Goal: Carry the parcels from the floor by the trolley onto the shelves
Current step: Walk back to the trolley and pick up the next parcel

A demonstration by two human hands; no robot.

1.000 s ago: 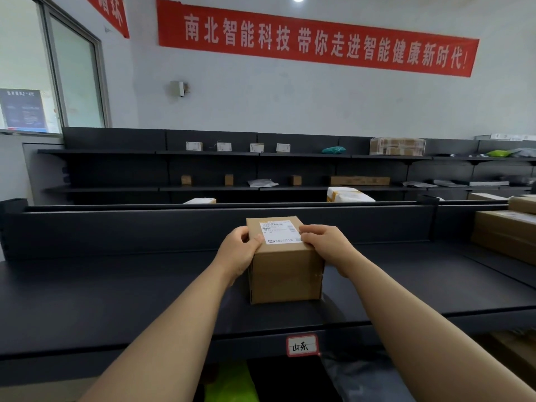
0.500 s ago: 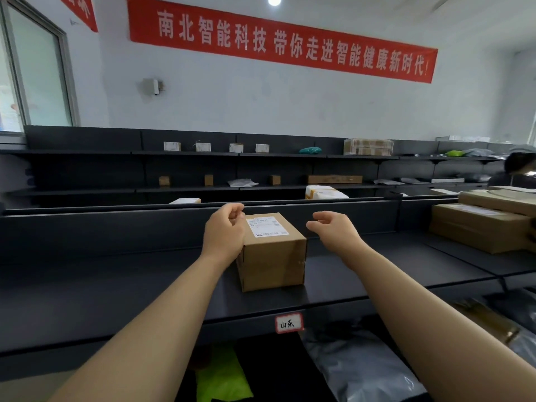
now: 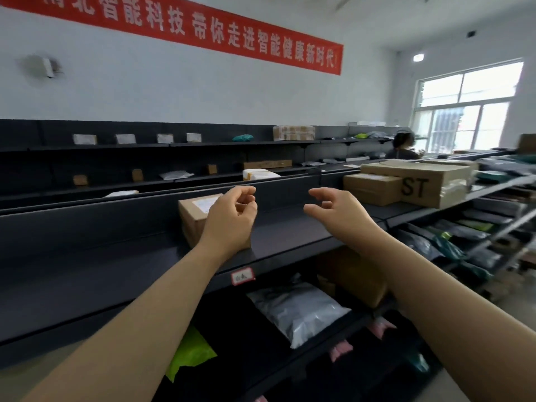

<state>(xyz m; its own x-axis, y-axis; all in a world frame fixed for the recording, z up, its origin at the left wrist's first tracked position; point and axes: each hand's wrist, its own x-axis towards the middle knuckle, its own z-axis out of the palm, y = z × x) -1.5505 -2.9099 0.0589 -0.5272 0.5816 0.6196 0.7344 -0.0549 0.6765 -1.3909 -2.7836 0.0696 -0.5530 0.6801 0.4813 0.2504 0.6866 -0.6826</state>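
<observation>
A small brown cardboard parcel with a white label stands on the dark top shelf, above a red-edged tag. My left hand hovers in front of the parcel's right side, fingers loosely curled, holding nothing, and hides part of the box. My right hand floats to the right of the parcel, clear of it, with fingers spread and empty.
Larger cardboard boxes sit on the same shelf to the right. Below lie a grey mailer bag, a green bag and a brown box. Further shelves behind carry small parcels. A person sits far right near the window.
Both hands have come off the parcel, which stays on the shelf. The view has swung to the right, so the parcel now sits further left.
</observation>
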